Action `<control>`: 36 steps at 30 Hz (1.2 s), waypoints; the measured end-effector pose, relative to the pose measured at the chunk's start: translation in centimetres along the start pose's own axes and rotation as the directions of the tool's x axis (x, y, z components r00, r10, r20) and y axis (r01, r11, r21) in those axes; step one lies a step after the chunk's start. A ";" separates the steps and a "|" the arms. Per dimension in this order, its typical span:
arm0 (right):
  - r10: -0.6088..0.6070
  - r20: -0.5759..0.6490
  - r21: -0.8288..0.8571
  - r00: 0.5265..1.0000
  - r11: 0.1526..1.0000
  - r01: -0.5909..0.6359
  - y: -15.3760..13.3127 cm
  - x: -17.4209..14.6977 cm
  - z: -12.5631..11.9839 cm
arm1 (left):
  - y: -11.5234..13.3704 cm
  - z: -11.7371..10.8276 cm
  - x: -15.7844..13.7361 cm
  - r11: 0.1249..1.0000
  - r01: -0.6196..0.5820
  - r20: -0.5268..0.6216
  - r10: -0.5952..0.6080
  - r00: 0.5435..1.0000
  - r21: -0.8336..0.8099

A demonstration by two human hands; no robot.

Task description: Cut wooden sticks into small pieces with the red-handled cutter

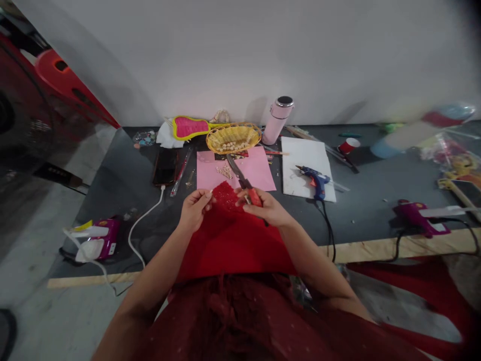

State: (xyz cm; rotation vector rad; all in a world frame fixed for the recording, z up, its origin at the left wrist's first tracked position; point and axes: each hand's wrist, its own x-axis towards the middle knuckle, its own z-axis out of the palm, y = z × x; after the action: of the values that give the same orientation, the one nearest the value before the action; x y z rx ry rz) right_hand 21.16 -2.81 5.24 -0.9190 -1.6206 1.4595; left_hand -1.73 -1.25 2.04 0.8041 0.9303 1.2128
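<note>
My left hand [194,209] pinches the left edge of a piece of red cloth [225,196], whose pointed top is speckled with small light bits. Something small and pale shows at the left fingertips, too small to name. Red-handled scissors [254,196] sit in my right hand [271,208], their dark blades aimed up and away over a pink sheet [208,172]. The right fingertips also reach the cloth's right edge. Beyond it, a little heap of pale beads [224,171] lies on the pink sheet. A yellow woven basket [233,137] behind holds more of them.
A pink bottle [277,123] stands by the wall. On the right, a blue glue gun [315,181] rests on a white board [295,150]. A phone [165,166] with a white cable lies left. Purple devices sit at the left [108,236] and right [421,216].
</note>
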 end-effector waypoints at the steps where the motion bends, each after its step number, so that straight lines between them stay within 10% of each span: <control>1: -0.068 0.000 -0.135 0.998 0.989 0.067 0.2 0.3 0.2 | 0.1 0.0 0.1 1.000 -0.018 -0.018 0.018 1.000 0.018; 5: -0.235 0.001 -0.625 0.972 0.758 0.184 1.1 0.9 0.8 | 1.2 0.4 0.6 0.984 -0.141 -0.039 0.146 0.989 0.111; 11: -0.207 0.048 -0.814 0.977 0.559 0.158 1.5 0.1 0.9 | 2.0 1.3 2.0 0.958 -0.250 -0.080 0.263 0.962 0.144; 36: -0.205 0.091 -0.787 0.974 0.585 0.197 3.1 0.1 0.6 | -0.1 0.1 2.7 0.899 -0.194 -0.087 0.246 0.965 0.392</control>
State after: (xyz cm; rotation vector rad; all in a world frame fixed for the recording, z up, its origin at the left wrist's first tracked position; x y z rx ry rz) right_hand 20.67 -2.67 2.17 -1.1406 -2.3343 0.5027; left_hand -1.35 1.42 1.56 1.1746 1.2354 1.3128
